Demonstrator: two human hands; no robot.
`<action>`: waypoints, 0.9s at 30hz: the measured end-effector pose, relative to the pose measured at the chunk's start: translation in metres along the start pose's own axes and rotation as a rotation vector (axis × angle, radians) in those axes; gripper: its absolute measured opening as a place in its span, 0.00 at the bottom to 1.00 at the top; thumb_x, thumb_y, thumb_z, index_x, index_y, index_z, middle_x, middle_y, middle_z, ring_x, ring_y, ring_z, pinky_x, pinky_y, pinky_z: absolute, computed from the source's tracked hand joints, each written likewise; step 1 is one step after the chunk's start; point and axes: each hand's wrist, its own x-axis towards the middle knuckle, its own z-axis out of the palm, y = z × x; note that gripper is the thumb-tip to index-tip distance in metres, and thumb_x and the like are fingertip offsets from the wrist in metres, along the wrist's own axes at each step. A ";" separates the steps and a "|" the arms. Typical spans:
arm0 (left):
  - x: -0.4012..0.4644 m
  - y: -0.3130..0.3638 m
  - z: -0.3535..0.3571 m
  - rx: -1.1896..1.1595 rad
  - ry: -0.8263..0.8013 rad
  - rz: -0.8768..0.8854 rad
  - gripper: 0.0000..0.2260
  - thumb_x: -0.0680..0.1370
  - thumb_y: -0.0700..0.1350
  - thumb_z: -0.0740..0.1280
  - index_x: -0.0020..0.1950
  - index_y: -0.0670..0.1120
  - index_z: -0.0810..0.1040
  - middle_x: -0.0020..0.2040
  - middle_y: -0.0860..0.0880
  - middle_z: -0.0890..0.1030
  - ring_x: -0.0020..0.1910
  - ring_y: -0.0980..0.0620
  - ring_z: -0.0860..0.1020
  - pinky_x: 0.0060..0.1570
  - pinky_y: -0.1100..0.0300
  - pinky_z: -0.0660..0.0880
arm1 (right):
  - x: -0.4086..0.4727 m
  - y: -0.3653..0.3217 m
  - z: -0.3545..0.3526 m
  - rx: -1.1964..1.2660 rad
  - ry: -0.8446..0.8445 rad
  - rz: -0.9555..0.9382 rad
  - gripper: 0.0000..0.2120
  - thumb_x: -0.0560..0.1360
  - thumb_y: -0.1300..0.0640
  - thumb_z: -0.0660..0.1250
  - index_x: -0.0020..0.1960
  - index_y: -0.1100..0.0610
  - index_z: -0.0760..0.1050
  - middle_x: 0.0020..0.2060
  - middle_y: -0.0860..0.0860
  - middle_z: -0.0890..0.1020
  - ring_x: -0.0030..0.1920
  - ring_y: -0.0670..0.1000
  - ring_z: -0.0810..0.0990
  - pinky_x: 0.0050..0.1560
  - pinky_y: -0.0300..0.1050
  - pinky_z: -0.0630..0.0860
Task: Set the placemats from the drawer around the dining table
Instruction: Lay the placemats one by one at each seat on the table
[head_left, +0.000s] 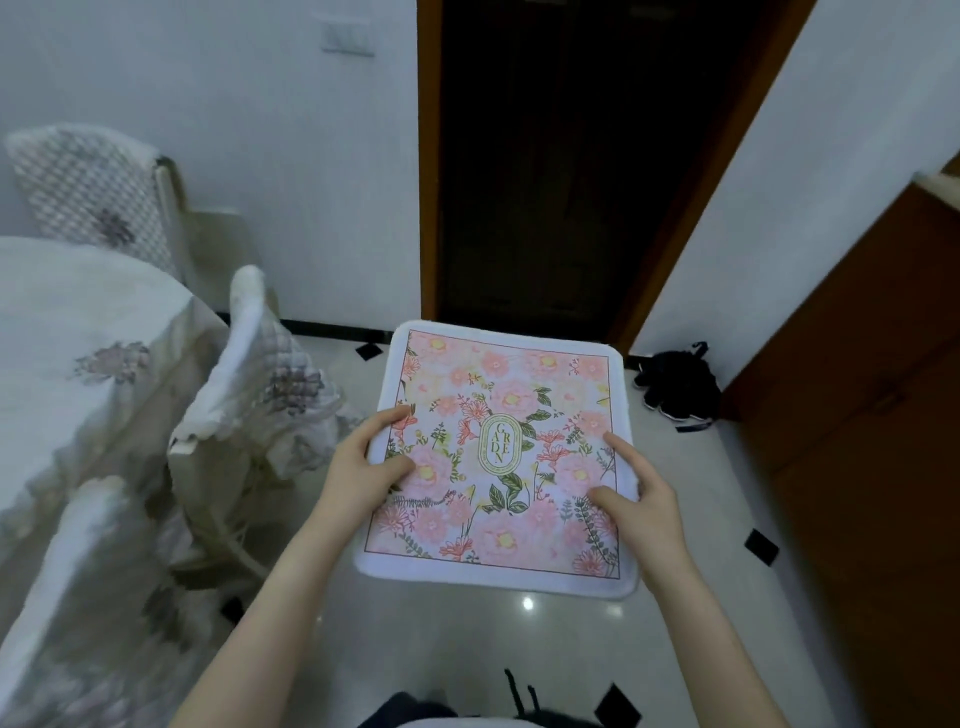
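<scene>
Nearby, covered chairs (249, 374) flank the dining table (78, 322); left hand (358, 467) and right hand (644, 499) grip a floral placemat (498, 457), held flat, long axis pointing away.

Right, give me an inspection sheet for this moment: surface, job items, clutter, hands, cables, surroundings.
Surface: dining table at left under a pale floral cloth; no placemat seen on the part in view.
Job's things: floral placemat with a white border, printed GARDEN, held flat over the tiled floor, apart from the table.
Clutter: dark shoes on the floor by the wall.
Hands: left hand grips the placemat's left edge; right hand grips its right edge, thumbs on top.
Cables: nothing seen.
Surroundings: covered chairs beside the table, dark doorway ahead, wooden cabinet at right.
</scene>
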 end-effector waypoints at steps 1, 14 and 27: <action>0.017 0.004 0.002 -0.003 0.003 -0.005 0.24 0.72 0.31 0.67 0.61 0.55 0.77 0.54 0.55 0.79 0.41 0.54 0.82 0.36 0.62 0.80 | 0.017 -0.005 0.003 0.003 0.000 0.003 0.30 0.70 0.72 0.68 0.64 0.45 0.75 0.54 0.49 0.82 0.40 0.58 0.83 0.45 0.59 0.81; 0.222 0.016 0.052 -0.061 0.262 -0.110 0.22 0.73 0.31 0.68 0.60 0.54 0.77 0.53 0.56 0.78 0.40 0.54 0.82 0.32 0.63 0.79 | 0.297 -0.048 0.052 -0.039 -0.266 0.024 0.30 0.71 0.74 0.67 0.66 0.48 0.75 0.51 0.43 0.81 0.40 0.43 0.84 0.35 0.39 0.81; 0.342 0.040 0.030 -0.124 0.696 -0.172 0.25 0.71 0.31 0.69 0.62 0.55 0.78 0.59 0.56 0.79 0.54 0.55 0.79 0.45 0.61 0.80 | 0.498 -0.124 0.177 -0.153 -0.697 -0.018 0.30 0.71 0.72 0.67 0.68 0.48 0.73 0.57 0.48 0.79 0.49 0.46 0.82 0.38 0.38 0.81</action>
